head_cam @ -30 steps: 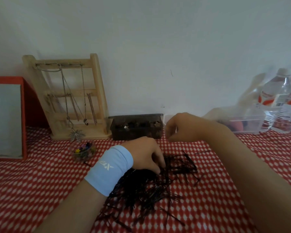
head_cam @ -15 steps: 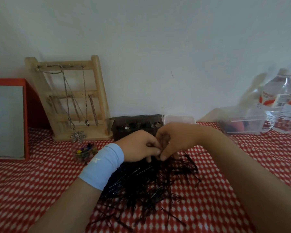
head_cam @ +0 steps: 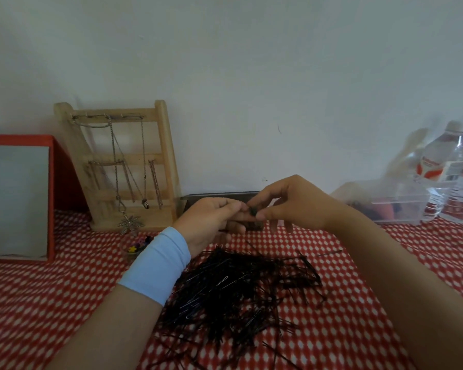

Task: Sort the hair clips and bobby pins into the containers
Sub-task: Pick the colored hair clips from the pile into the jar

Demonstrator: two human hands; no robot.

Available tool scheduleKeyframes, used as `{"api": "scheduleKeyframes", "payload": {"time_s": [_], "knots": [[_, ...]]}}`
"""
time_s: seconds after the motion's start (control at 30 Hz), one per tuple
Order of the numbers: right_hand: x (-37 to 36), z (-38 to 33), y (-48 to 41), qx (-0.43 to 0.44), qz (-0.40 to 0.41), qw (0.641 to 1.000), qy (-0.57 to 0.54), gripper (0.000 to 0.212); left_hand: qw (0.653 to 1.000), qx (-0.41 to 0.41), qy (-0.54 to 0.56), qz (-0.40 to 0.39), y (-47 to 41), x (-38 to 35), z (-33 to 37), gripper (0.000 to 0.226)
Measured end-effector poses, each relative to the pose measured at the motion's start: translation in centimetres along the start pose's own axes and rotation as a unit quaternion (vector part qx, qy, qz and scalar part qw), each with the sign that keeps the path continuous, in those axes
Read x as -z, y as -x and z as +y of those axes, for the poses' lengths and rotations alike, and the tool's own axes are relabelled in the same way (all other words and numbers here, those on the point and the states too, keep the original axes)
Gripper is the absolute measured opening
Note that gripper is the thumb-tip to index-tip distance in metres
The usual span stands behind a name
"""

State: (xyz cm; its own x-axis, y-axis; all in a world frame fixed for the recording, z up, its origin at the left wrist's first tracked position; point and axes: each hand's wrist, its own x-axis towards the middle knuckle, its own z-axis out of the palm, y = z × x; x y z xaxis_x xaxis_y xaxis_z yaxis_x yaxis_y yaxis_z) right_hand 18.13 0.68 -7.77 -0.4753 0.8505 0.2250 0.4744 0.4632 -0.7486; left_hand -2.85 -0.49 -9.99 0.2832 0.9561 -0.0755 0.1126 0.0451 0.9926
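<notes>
My left hand [head_cam: 214,220] and right hand [head_cam: 292,206] both pinch one small dark clip [head_cam: 253,210], held above the far edge of the bobby pin pile [head_cam: 241,289] on the table [head_cam: 51,303]. Dark container [head_cam: 214,196] behind the pile, clear container [head_cam: 401,209] to the pile's right.

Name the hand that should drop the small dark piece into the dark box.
Right, probably: the right hand pinches the small dark piece between thumb and forefinger, just before the dark rectangular box; the left hand may only touch it.

Home dressing table; jewellery rack [head_cam: 123,166], mirror [head_cam: 16,201]
</notes>
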Motion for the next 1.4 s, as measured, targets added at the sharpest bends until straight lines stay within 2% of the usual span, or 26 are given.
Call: {"api": "scheduleKeyframes", "payload": {"time_s": [0.13, 0.2, 0.3, 0.43, 0.5, 0.53, 0.6, 0.67, 0.77, 0.83, 0.9, 1.0, 1.07, 1.13, 1.2, 1.27, 1.33, 1.4], "knots": [[-1.1, -0.7, 0.0, 0.005, 0.027, 0.999, -0.027, 0.011, 1.0, -0.012, 0.013, -0.009, 1.1, 1.2, 0.8, 0.017], [-2.7, -1.3, -0.8, 0.011, 0.041, 0.998, -0.042, 0.009, 0.995, -0.039, -0.087, 0.017, 2.0, 2.8, 1.1, 0.017], [-6.0, -2.6, -3.1, 0.016, 0.026, 0.999, 0.017, 0.005, 0.949, -0.072, -0.289, 0.103, 3.2, 6.9, 0.1, 0.024], [-10.8, -4.7, -7.0, 0.075, -0.031, 0.978, 0.194, 0.017, 0.909, -0.033, -0.375, 0.176, 5.3, 11.8, -2.8, 0.036], [-13.0, -5.3, -8.6, 0.084, -0.053, 0.971, 0.216, 0.019, 0.878, -0.007, -0.44, 0.19, 6.3, 13.4, -4.4, 0.039], [-13.8, -5.6, -9.3, 0.082, -0.057, 0.971, 0.218, 0.019, 0.869, 0.006, -0.458, 0.188, 6.7, 14.0, -5.0, 0.048], [-15.2, -6.1, -10.3, 0.082, -0.065, 0.97, 0.221, 0.019, 0.894, 0.014, -0.416, 0.166, 7.2, 14.9, -5.9, 0.061], [-16.1, -6.4, -10.7, 0.095, -0.08, 0.967, 0.222, 0.022, 0.923, -0.002, -0.356, 0.145, 7.2, 15.1, -6.5, 0.06], [-16.2, -5.9, -10.5, 0.096, -0.093, 0.969, 0.21, 0.031, 0.934, -0.002, -0.323, 0.154, 7.0, 15.2, -6.8, 0.064], [-15.6, -5.6, -9.8, 0.074, -0.079, 0.97, 0.219, 0.034, 0.92, -0.018, -0.354, 0.167, 6.8, 15.1, -7.0, 0.066], [-14.8, -5.1, -8.5, 0.054, -0.054, 0.964, 0.256, 0.033, 0.884, -0.066, -0.415, 0.203, 6.8, 14.7, -6.9, 0.058], [-14.8, -4.7, -5.6, 0.032, -0.062, 0.951, 0.3, 0.041, 0.839, -0.183, -0.438, 0.266, 7.2, 13.4, -6.1, 0.023], [-15.6, -4.6, -3.6, 0.002, -0.116, 0.949, 0.292, 0.057, 0.839, -0.216, -0.432, 0.249, 7.7, 12.6, -5.4, 0.019], [-16.6, -4.2, -2.0, -0.023, -0.201, 0.929, 0.311, 0.075, 0.836, -0.2, -0.479, 0.178, 8.3, 11.8, -5.0, 0.025], [-16.8, -3.5, -0.9, -0.035, -0.264, 0.899, 0.347, 0.082, 0.794, -0.149, -0.581, 0.1, 8.6, 11.2, -5.1, 0.029], [-16.2, -2.6, -0.5, -0.028, -0.27, 0.893, 0.36, 0.079, 0.742, -0.088, -0.663, 0.045, 8.6, 11.0, -5.5, 0.043], [-15.4, -2.3, -0.2, -0.025, -0.263, 0.89, 0.373, 0.075, 0.713, -0.039, -0.7, 0.007, 8.4, 10.8, -6.4, 0.054], [-14.7, -2.2, 0.3, -0.032, -0.254, 0.883, 0.395, 0.072, 0.696, -0.024, -0.718, 0.013, 8.2, 10.4, -6.9, 0.046]]}}
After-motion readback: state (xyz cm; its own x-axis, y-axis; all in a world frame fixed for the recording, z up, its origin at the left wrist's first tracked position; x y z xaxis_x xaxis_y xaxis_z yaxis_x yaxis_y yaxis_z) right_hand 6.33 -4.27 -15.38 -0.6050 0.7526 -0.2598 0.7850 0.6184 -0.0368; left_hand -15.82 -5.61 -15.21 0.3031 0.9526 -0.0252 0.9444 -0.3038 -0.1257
